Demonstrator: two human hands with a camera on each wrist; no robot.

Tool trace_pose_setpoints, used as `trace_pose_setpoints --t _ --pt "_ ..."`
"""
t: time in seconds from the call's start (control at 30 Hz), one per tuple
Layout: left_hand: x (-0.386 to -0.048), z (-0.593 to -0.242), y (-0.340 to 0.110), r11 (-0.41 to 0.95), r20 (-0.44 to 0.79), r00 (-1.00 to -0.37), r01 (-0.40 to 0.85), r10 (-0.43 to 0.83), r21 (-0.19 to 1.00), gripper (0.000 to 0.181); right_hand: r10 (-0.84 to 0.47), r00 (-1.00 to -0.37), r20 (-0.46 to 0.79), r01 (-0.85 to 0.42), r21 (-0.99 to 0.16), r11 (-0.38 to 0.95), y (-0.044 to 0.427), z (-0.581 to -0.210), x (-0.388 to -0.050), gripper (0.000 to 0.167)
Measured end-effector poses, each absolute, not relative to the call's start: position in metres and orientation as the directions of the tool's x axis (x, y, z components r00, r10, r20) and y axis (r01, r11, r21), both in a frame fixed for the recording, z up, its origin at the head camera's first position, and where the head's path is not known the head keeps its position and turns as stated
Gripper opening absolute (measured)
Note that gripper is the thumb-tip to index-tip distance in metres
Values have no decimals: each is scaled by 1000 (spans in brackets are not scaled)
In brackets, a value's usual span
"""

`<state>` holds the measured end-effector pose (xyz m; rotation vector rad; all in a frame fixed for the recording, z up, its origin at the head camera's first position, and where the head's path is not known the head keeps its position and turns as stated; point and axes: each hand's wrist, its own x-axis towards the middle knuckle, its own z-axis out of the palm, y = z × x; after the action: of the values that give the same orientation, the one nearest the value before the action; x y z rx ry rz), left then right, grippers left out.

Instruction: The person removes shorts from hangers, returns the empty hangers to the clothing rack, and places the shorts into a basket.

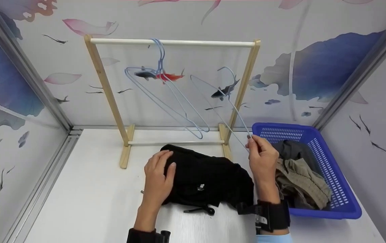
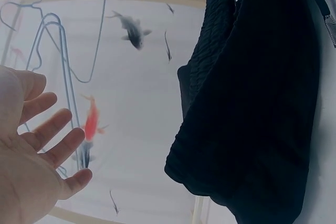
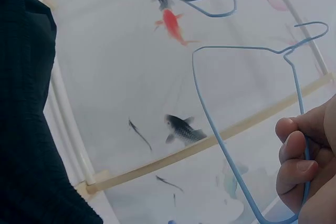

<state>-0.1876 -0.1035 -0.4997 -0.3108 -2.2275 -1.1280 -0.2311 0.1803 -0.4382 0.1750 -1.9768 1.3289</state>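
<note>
A black garment [image 1: 209, 172] with a gathered edge and a small white mark lies bunched on the white table. My left hand [image 1: 159, 179] is at its left end; in the left wrist view this hand [image 2: 44, 135] has its fingers loosely spread, grasping nothing, beside the black cloth [image 2: 262, 103]. To the right, my right hand [image 1: 263, 160] pinches one side of a blue wire hanger [image 1: 239, 116], raised above the table with its hook upward. The right wrist view shows curled fingers and thumb round the wire of that hanger [image 3: 236, 48].
Behind the garment stands a wooden rack with a white rail [image 1: 206, 43]. Several blue hangers [image 1: 161, 60] hang from it, left of its middle. On the right, a blue basket [image 1: 344, 194] contains khaki [image 1: 309, 179] and dark grey clothes [image 1: 297, 152]. Printed walls enclose the table.
</note>
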Motion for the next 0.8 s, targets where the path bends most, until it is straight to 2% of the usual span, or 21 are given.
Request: trace_pose_setpoints --t 0.63,0.8 --pt "-185 -496 -104 615 601 -797 451 -48 647 32 204 -682 702 -542 -673 503 174 -402 -250 17" --pt "-185 -496 -103 620 590 -806 443 -41 648 32 190 -692 696 -534 -671 514 175 -397 -254 16"
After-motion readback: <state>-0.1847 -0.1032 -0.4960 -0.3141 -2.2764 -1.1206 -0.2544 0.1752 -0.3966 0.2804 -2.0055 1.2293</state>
